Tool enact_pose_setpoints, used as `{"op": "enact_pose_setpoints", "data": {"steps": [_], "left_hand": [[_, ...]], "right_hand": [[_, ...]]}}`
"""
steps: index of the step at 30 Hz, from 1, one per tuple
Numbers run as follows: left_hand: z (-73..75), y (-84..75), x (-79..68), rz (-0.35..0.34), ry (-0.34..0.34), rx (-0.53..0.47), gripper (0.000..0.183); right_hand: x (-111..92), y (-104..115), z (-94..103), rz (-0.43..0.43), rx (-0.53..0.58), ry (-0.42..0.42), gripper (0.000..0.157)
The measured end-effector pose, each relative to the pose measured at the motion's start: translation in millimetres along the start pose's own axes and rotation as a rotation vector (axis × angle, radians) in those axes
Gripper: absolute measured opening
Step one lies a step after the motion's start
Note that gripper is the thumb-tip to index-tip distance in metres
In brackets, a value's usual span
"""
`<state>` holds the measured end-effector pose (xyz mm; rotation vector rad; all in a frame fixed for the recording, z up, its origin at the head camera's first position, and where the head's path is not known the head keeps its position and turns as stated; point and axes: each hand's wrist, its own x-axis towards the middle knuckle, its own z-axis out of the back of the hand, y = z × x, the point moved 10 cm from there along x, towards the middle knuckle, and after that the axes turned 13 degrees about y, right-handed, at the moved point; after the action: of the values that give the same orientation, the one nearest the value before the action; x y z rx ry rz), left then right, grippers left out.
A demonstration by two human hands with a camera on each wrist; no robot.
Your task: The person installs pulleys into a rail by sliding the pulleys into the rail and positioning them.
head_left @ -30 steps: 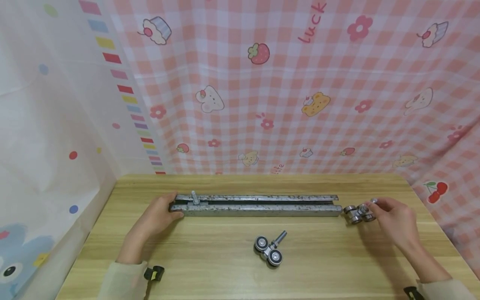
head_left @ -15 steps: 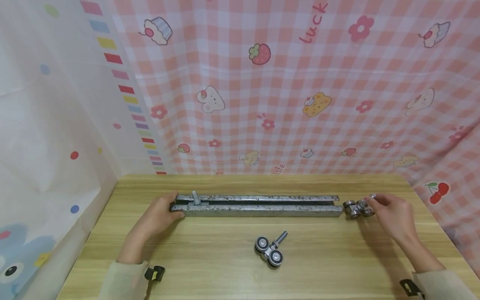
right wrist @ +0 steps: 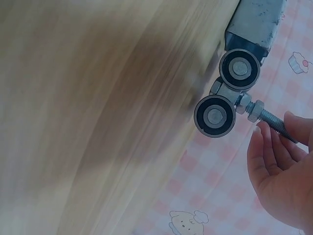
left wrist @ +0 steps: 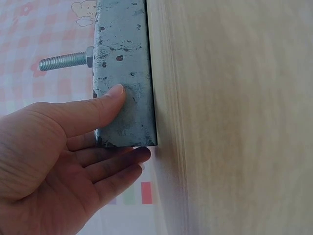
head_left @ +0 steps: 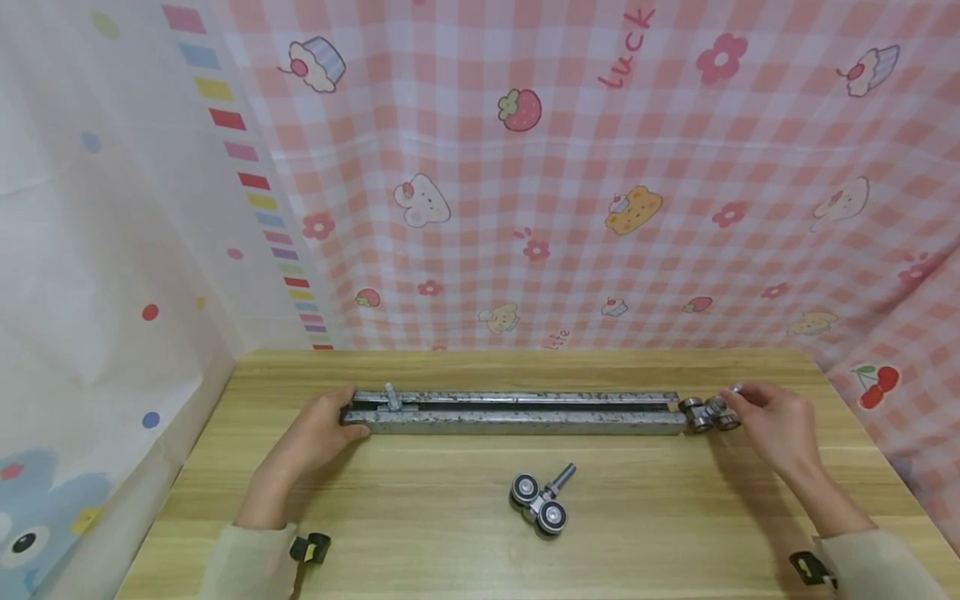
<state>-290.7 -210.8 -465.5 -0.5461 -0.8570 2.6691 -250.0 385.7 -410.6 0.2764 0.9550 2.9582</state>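
A grey, chipped metal channel rail (head_left: 517, 423) lies across the table, its slot facing up. My left hand (head_left: 322, 421) grips its left end, thumb on the near side, as the left wrist view also shows. Close to that hand, a threaded bolt (left wrist: 66, 61) with a nut sticks up out of the slot. My right hand (head_left: 776, 421) pinches the bolt of a wheeled roller trolley (right wrist: 227, 93) between thumb and fingers. The trolley's leading wheels are right at the rail's right end, the trolley tilted in the right wrist view.
Another roller trolley (head_left: 538, 504) lies on its side in front of the rail, its bolt pointing to the back right. Behind the wooden table (head_left: 420, 533) hangs a pink checked curtain (head_left: 480, 192). A white cloth (head_left: 97, 250) hangs on the left.
My right hand has moved left and slightly away from me, bringing the roller trolley up to the rail's right end. The left hand keeps its hold on the rail.
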Motion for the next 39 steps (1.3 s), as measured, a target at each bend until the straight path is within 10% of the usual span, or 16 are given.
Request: {"op": "enact_pose_setpoints", "data": {"steps": [39], "left_hand": [[-1.2,1.0,-0.6,-0.022,-0.003,-0.011,0.071]], "right_hand": [[3,14,-16.3,0.056,0.044,0.013,0.023]]}}
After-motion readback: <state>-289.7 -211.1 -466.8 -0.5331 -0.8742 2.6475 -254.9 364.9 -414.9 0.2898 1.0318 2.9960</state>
